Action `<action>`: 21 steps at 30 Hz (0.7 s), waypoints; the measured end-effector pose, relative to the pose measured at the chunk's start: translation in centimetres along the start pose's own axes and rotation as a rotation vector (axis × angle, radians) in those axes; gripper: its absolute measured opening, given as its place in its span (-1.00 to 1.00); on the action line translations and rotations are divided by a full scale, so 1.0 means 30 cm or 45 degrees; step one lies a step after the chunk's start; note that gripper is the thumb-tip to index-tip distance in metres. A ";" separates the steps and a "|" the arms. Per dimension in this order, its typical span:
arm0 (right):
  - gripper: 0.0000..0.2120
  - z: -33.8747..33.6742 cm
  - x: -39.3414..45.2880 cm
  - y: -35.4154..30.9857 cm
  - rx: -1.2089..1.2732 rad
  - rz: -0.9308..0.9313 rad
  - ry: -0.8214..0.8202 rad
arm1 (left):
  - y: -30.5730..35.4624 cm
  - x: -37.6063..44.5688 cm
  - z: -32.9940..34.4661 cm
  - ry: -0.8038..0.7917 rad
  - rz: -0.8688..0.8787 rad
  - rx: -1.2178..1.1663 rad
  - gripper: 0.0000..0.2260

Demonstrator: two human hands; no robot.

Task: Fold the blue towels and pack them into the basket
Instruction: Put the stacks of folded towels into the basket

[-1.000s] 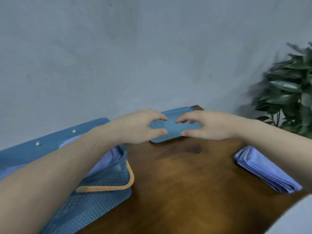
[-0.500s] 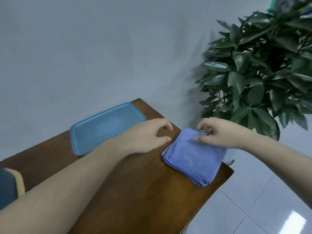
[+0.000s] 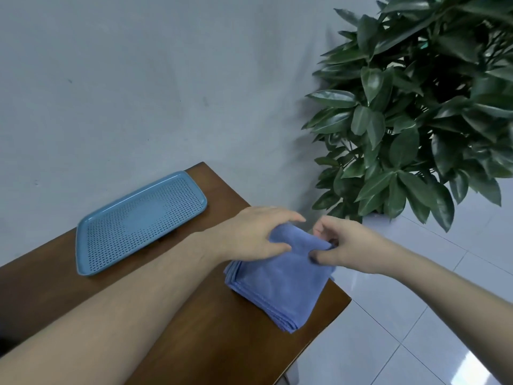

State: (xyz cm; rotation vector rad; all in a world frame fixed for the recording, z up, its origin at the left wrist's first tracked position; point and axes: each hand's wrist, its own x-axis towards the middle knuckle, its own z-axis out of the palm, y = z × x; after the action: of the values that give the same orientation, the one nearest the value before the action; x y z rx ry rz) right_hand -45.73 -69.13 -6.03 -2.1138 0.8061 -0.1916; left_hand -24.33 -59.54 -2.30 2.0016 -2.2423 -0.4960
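Hands first: your left hand point(image 3: 256, 234) sits on the far-left part of the stack of blue towels point(image 3: 277, 284), fingers curled over the raised top layer with the thumb pressing the cloth from the near side, so it grips the topmost towel. Your right hand point(image 3: 347, 245) is at three o'clock from the left one, just beside it, and pinches the same raised fold between thumb and curled fingers at the stack's far-right corner. Between the two hands the top layer is bunched up and lifted off the layers beneath.

That stack lies on the right end of the wooden table point(image 3: 194, 329), at about four o'clock from the table's middle, its near corner close to the table's right edge. Several folded edges show along its near-left side, laid one on another.

At ten o'clock from your left hand, well apart from the towels, a blue perforated tray point(image 3: 138, 220) rests flat on the table by the far edge, next to the grey wall point(image 3: 138, 79).

At one o'clock from your right hand, beyond the table's end, a leafy green plant point(image 3: 416, 107) stands against the wall. Below it and to the right of the table runs a pale tiled floor point(image 3: 416, 329).
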 end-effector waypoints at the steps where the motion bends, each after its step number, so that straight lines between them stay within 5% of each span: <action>1: -0.74 0.002 0.001 0.003 0.086 -0.040 -0.005 | 0.003 0.003 -0.001 -0.015 -0.009 0.010 -0.49; 8: -0.53 0.007 0.042 -0.024 0.628 -0.182 0.088 | 0.018 -0.041 -0.043 0.167 -0.139 -0.225 -0.84; 13: -0.32 0.014 0.084 -0.101 0.737 -0.191 -0.077 | -0.019 -0.138 -0.120 0.426 -0.302 -0.614 -0.90; 17: -0.35 0.058 0.144 -0.201 0.787 -0.309 0.005 | -0.091 -0.259 -0.153 0.571 -0.446 -0.904 -0.75; 21: -0.36 0.116 0.220 -0.315 0.830 -0.378 -0.089 | -0.121 -0.410 -0.182 0.529 -0.424 -0.949 -0.35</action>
State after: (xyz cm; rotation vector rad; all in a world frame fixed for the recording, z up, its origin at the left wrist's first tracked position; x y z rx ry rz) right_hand -34.66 -66.70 -1.95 -1.5923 0.3162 -0.4669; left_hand -17.70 -48.74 3.52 1.8275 -1.2288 -0.7246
